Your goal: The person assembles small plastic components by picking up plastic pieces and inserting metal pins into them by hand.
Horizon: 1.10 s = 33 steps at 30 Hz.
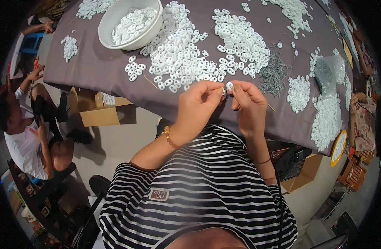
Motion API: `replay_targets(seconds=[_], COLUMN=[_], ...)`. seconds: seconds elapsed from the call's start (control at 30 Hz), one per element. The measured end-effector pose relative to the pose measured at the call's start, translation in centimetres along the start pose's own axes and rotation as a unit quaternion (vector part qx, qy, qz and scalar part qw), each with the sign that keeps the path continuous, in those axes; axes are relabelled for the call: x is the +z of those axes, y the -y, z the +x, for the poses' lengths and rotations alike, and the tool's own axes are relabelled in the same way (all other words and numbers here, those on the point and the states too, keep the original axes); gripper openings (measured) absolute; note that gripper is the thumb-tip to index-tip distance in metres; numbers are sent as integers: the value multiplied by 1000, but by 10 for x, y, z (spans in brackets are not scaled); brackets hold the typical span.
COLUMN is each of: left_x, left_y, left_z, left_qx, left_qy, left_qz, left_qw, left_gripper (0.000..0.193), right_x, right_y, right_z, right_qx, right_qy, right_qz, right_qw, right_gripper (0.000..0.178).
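At the near edge of the cloth-covered table, my two hands meet in front of my chest. My right hand (pixel 251 108) is closed in a pinch on a white oval plastic piece with two holes (pixel 229 85). Close beside it, my left hand (pixel 196 106) pinches a small white piece that its fingertips mostly hide. A thin dark line shows between the fingertips; I cannot tell whether it joins the pieces. Just beyond lie a large heap of white two-hole pieces (pixel 178 54), a second heap (pixel 242 39), and a pile of small grey pins (pixel 274 72).
A white basin (pixel 147 39) of pieces stands at the far left on the dark tablecloth (pixel 86 66). More white heaps (pixel 326 122) and a clear plastic bag (pixel 325 74) lie right. Cardboard boxes (pixel 100 117) sit below. A person (pixel 26 137) sits at left.
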<state>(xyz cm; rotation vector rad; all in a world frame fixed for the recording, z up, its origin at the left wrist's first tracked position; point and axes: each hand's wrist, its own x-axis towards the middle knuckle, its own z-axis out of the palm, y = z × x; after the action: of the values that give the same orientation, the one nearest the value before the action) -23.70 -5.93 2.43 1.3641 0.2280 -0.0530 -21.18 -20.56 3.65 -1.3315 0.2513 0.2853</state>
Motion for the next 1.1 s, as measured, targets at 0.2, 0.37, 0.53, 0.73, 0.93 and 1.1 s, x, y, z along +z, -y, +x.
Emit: replay_targets(seconds=[0.2, 0.37, 0.53, 0.73, 0.93, 1.1], left_x=[1, 2, 2, 4, 7, 5], left_y=[1, 3, 2, 0, -4, -2], left_z=[0, 0, 0, 0, 0, 0], left_qx=[-1, 11, 5, -26, -64, -70], left_qy=[-4, -10, -10, -4, -4, 10], left_qz=[-4, 14, 12, -44, -113, -142], left_qw=[1000, 1000, 1000, 999, 992, 987], left_gripper=[16, 16, 16, 18, 20, 23], right_x=[4, 4, 0, -3, -1, -4], right_y=[-1, -3, -11, -5, -9, -10], right_z=[-2, -2, 1, 0, 0, 2], right_qx=[-48, -98, -208, -91, -115, -151], right_qy=[-3, -6, -14, 18, 16, 26], right_qz=[-34, -79, -201, -119, -128, -178], right_qw=[998, 992, 957, 989, 985, 972], right_gripper=[17, 17, 17, 17, 17, 16])
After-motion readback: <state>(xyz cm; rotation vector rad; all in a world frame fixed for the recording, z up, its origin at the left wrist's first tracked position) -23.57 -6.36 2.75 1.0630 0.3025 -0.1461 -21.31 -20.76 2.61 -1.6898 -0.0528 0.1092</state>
